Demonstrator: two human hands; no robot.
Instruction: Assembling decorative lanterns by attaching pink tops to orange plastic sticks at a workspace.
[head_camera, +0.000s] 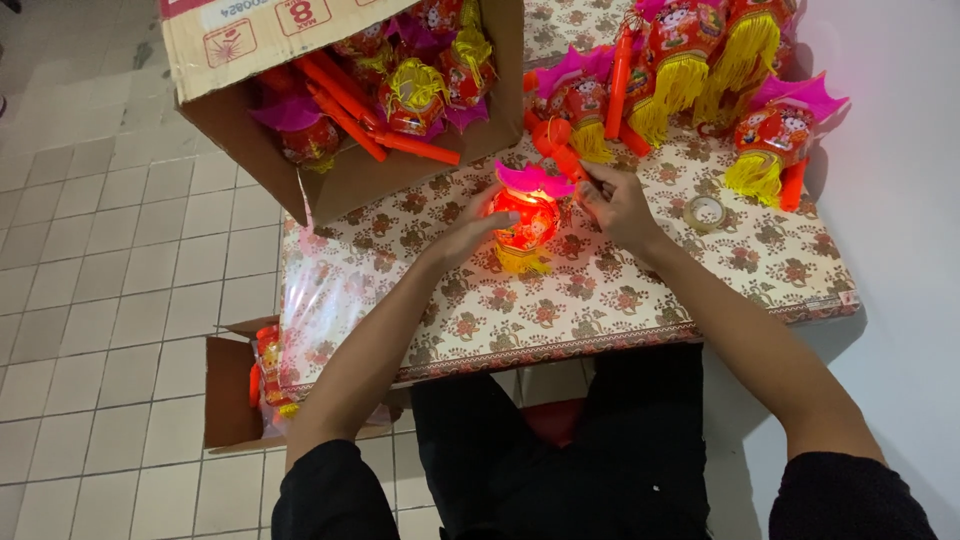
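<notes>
A small red toy lantern (524, 222) glows brightly in the middle of the table, with a pink top and a yellow tassel below. My left hand (466, 236) cups its left side. My right hand (618, 205) grips the lantern's right side, where an orange stick handle (558, 148) joins it. Both hands rest just above the floral tablecloth (590, 300).
An open cardboard box (330, 120) full of similar lanterns and orange sticks sits at the table's far left. Several finished lanterns (700, 60) stand along the far edge by the wall. A tape roll (706, 212) lies right of my hands. A second box (240, 385) sits on the tiled floor.
</notes>
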